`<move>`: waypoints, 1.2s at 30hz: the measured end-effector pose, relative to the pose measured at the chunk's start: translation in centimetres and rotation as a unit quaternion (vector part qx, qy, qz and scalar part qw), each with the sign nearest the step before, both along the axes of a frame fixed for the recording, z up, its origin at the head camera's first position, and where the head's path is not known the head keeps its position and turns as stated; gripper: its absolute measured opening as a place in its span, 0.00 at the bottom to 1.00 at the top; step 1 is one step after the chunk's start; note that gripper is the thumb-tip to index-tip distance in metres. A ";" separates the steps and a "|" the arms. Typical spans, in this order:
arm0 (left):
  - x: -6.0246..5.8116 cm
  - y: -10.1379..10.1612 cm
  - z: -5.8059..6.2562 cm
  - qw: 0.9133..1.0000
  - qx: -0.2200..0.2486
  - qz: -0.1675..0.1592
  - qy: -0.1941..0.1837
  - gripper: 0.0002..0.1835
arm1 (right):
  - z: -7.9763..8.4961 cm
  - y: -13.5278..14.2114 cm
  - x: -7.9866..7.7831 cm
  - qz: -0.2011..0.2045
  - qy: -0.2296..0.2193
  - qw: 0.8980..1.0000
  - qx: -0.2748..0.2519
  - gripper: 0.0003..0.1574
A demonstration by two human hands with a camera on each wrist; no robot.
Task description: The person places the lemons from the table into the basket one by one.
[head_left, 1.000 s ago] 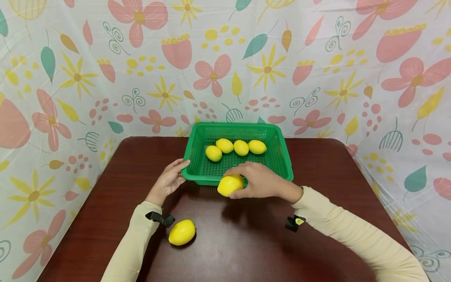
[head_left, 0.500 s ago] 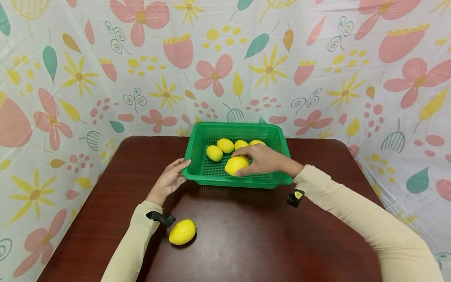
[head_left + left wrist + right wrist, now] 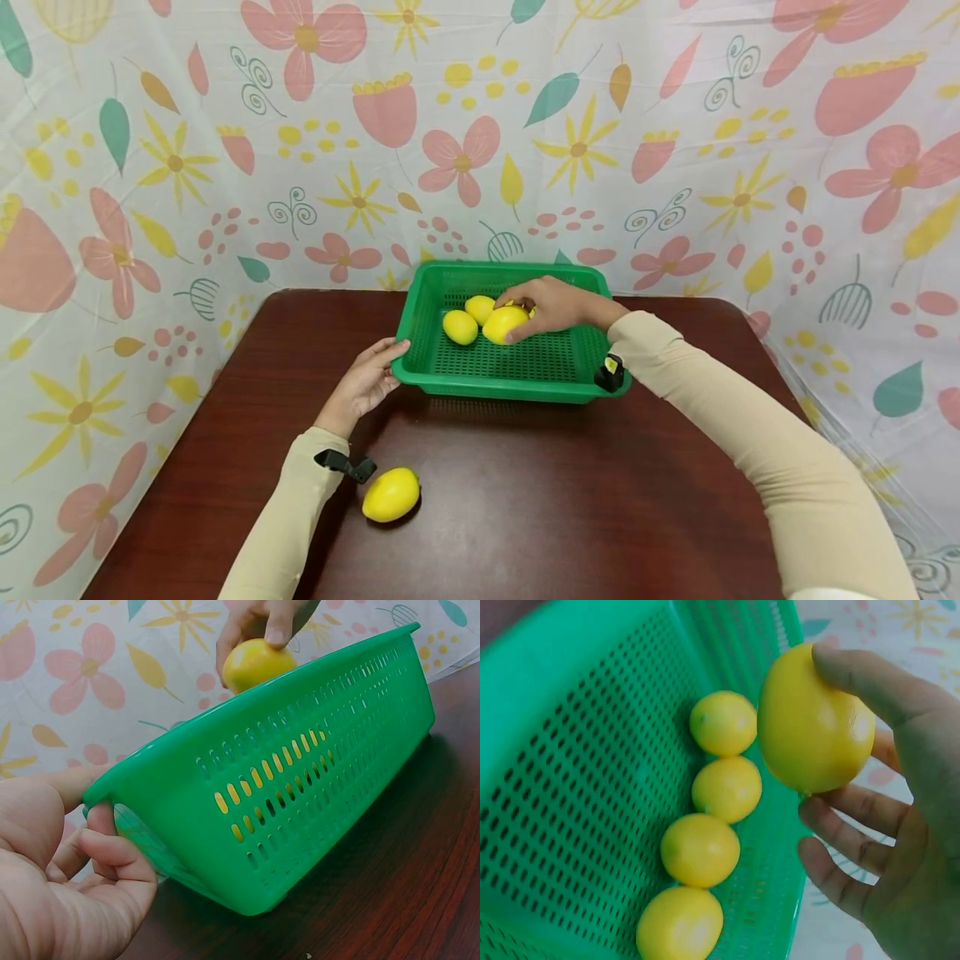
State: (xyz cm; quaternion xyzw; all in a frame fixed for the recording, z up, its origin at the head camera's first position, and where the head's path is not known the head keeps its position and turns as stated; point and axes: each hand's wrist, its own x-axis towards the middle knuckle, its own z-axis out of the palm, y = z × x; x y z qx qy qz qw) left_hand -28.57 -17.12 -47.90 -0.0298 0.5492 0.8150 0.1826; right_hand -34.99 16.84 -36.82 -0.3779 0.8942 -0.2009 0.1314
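Observation:
My right hand (image 3: 552, 305) grips a lemon (image 3: 506, 324) between thumb and fingers, above the inside of a green plastic basket (image 3: 517, 389). In the right wrist view, the held lemon (image 3: 815, 724) hangs over the basket, apart from its floor. Several lemons lie in a row inside, such as this lemon (image 3: 700, 850); in the head view my right hand hides part of the row. My left hand (image 3: 365, 382) pinches the basket's left rim, thumb on top and fingers curled beneath, as the left wrist view shows. One more lemon (image 3: 392, 494) lies on the table near my left forearm.
The basket stands at the back of a dark red-brown wooden table (image 3: 525, 500). Right behind it hangs a white curtain (image 3: 465, 225) with a flower print. A black strap (image 3: 345, 463) sits on the left wrist, another black mount (image 3: 610, 373) on the right.
My right hand has carried its lemon from in front of the basket, over the near rim, to above the back of the basket. My left hand stays on the rim.

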 end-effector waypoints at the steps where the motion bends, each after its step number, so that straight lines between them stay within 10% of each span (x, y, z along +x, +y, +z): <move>1: 0.0 0.0 0.0 1.000 0.001 -0.001 0.000 0.04 | -0.2 0.0 -0.4 0.003 0.001 1.000 0.003 0.38; 17: -0.2 0.1 0.1 1.000 0.006 0.003 -0.001 0.05 | -3.5 -0.9 -4.5 0.003 -0.018 0.999 0.051 0.42; 36: -0.2 0.1 0.0 1.000 0.002 0.008 -0.005 0.05 | -6.1 -1.7 -5.5 0.011 -0.013 0.996 0.090 0.36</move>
